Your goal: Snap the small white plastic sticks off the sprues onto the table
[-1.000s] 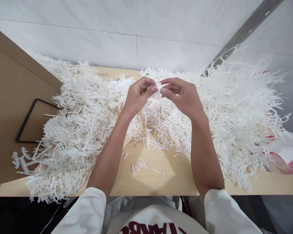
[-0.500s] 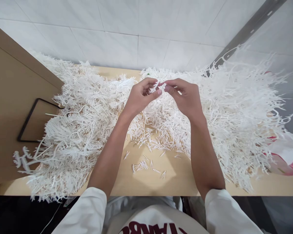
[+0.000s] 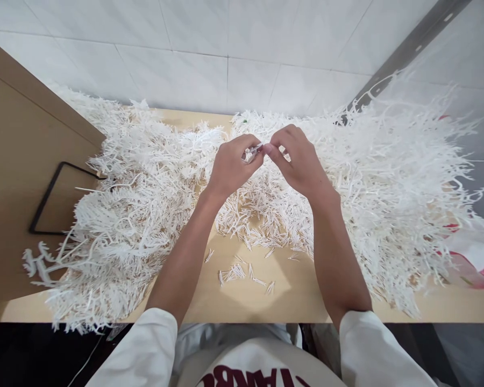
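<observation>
Hemmed in by white on both sides

The person here has hardly any elbow room. One large pile of branching white strands (image 3: 133,199) takes up the left of the table (image 3: 250,309) and spills over its front edge; another, the right-hand pile (image 3: 391,177), sprawls outwards with its tips fanned. A brown box-like panel (image 3: 24,140) with one black wire loop (image 3: 48,199) crowds the far left, right up against the strands. At the other end I can see one red-and-white plastic bag (image 3: 471,258), partly under the pile. Behind, one dark slotted post (image 3: 411,48) leans across the tiled wall (image 3: 210,32).

So: two big piles, two hands, one piece being handled. The short white sprigs (image 3: 270,207) heaped below the hands are too many to count; a few loose bits (image 3: 234,273) lie nearer the front edge.

That single white piece (image 3: 253,151) sits above the heap, between the fingers of the left hand (image 3: 230,167), clamped by thumb and fingers. Its long axis slants, rising from the left palm towards the right hand (image 3: 298,161). There, thumb and forefinger come close at its upper end, but I cannot tell whether they grip it. The two hands meet at the fingertips.
</observation>
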Motion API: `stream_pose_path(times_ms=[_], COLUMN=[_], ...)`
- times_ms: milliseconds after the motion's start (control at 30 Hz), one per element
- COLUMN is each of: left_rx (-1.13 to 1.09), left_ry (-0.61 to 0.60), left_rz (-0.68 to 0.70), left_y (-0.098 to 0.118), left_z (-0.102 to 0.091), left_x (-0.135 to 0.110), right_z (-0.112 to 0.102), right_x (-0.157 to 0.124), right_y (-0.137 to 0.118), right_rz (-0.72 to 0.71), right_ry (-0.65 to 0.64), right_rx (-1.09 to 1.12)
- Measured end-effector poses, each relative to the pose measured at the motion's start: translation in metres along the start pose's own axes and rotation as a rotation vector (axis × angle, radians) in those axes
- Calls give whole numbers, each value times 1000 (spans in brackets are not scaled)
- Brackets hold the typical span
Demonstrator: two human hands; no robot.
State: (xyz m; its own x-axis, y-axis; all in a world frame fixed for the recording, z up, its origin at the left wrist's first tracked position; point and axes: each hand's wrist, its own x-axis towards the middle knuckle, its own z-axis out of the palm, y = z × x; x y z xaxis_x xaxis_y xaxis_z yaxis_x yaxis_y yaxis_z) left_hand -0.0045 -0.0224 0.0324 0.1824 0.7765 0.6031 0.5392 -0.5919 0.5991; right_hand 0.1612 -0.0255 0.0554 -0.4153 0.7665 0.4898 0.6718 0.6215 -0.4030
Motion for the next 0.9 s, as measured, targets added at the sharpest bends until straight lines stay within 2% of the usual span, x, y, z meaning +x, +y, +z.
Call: stream_pose_path(times_ms=[167,433,567,733,900], left_rx=[-55,-183,-163,-121,40], left_ry=[40,31,10,15,33], left_rz=[-62,-103,-70,-19,135], left_y=[-1,5,7,6,7], left_z=[7,11,10,7,5], left_x=[-3,-4,-3,-3,-3], right_z=[-3,-20,-24,-21,-21], right_x=[0,-2,-2,-2,-3], right_y=[-9,-10,-11,-11,-11], right_rz=[-37,-35,-34,-3,11], right_ry=[-40,-95,-114,-78,-47], right_rx=[-44,51,107,221,300])
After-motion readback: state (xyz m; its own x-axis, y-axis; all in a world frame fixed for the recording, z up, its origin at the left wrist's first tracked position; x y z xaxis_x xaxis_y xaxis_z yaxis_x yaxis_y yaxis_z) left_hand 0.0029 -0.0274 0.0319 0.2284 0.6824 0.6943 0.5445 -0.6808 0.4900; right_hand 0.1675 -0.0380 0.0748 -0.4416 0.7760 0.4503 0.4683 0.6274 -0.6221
